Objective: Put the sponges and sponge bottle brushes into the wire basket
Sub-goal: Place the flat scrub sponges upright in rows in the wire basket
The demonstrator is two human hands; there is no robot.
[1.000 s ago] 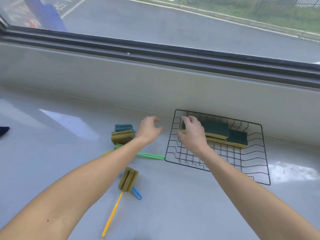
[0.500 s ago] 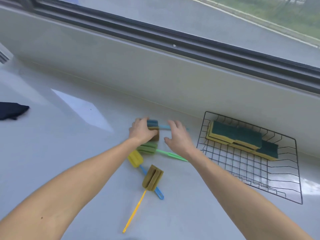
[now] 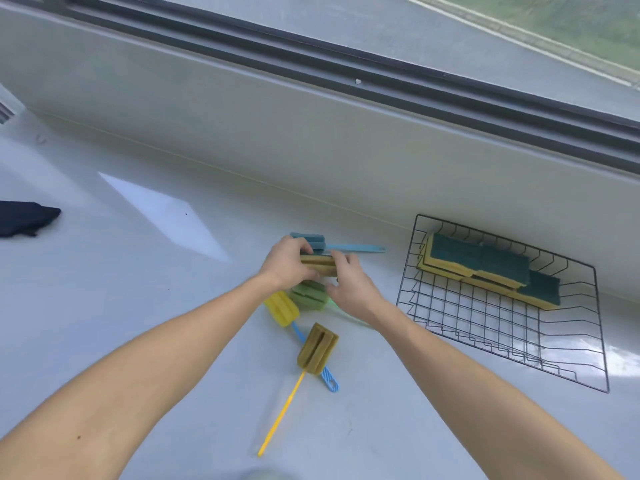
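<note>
Both hands meet on an olive sponge brush head (image 3: 320, 265) in the middle of the counter: my left hand (image 3: 287, 263) grips its left end, my right hand (image 3: 349, 284) its right end. Behind it lies a blue sponge brush (image 3: 311, 240) with a light-blue handle. Just in front sit a green sponge brush head (image 3: 310, 296), a yellow sponge brush head (image 3: 281, 308) on a blue handle, and an olive sponge brush (image 3: 317, 348) on a yellow handle. The black wire basket (image 3: 450, 317) at the right holds several green-and-yellow sponges (image 3: 485, 265) along its far side.
A low white wall and window frame run along the back of the counter, just behind the basket. A dark cloth (image 3: 24, 218) lies at the far left edge. A blurred round object (image 3: 263, 474) shows at the bottom edge.
My right hand left the basket and moved left to the pile of brushes. Both hands have closed on the olive brush head. The view shifted left, so the basket now sits further right.
</note>
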